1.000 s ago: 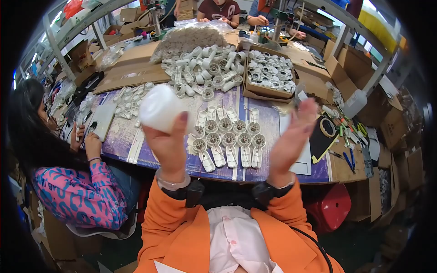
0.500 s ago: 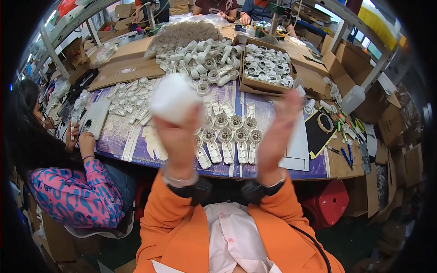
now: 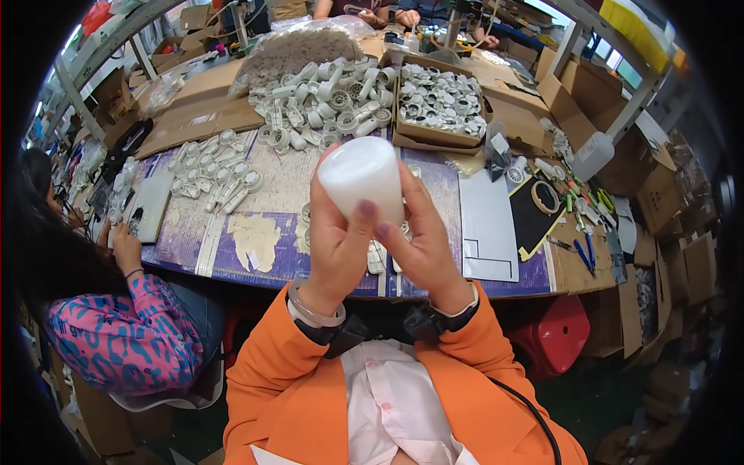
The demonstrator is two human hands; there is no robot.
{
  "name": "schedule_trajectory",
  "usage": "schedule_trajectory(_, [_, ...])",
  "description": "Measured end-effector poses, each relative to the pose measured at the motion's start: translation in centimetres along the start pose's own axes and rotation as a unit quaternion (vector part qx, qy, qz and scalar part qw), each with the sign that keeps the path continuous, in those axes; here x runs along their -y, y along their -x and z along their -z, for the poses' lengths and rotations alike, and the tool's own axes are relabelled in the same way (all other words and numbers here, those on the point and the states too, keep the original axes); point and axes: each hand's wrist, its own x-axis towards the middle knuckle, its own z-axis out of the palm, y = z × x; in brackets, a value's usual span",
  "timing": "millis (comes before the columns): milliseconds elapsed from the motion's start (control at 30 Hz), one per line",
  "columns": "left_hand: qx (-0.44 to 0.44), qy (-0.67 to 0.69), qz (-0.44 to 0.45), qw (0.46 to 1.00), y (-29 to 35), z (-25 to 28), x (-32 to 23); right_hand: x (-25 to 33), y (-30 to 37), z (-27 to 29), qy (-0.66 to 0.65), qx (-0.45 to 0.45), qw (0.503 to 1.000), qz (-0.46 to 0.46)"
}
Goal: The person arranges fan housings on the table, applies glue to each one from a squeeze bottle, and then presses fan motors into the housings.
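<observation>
You have a white cylinder (image 3: 363,182) gripped between both hands, held up above the near edge of the purple table (image 3: 177,253), its round end tipped up and a little to the left. Your left hand (image 3: 333,249) grasps its left side, with the thumb pressed on the near face; your right hand (image 3: 428,252) grasps its right side, that thumb lying low beside the other. The far fingertips are hidden behind the cylinder, so you cannot tell how they sit. Partly covered by your hands, some white handled parts (image 3: 376,260) lie on the table. Beyond, to the far side, is a heap of white fittings (image 3: 318,101), with a cardboard box (image 3: 442,143) of small white pieces just right of it. Smaller white parts (image 3: 219,172) are spread to the left. On the right lie a white sheet (image 3: 488,221), a black pad (image 3: 533,225) with a tape ring (image 3: 545,198) on it, and blue-handled pliers (image 3: 585,254). At the near left, a co-worker in a pink and blue patterned sleeve (image 3: 159,314) sits at the table.
</observation>
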Motion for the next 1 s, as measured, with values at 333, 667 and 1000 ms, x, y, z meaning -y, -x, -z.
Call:
schedule_trajectory(333, [0.115,0.063,0.102,0.986,-2.7,0.6,-2.0,0.8,-1.5,3.5,-0.233,0.086,0.963,-0.105])
schedule_trajectory(667, [0.001,-0.041,0.027,0.999,-3.3,-2.0,1.1,-1.6,-3.7,1.8,-0.255,-0.042,0.928,-0.270])
schedule_trajectory(1000, [0.083,-0.044,-0.070,0.993,-2.4,-4.1,1.1,-1.2,-5.1,2.9,-0.376,-0.236,0.881,-0.164])
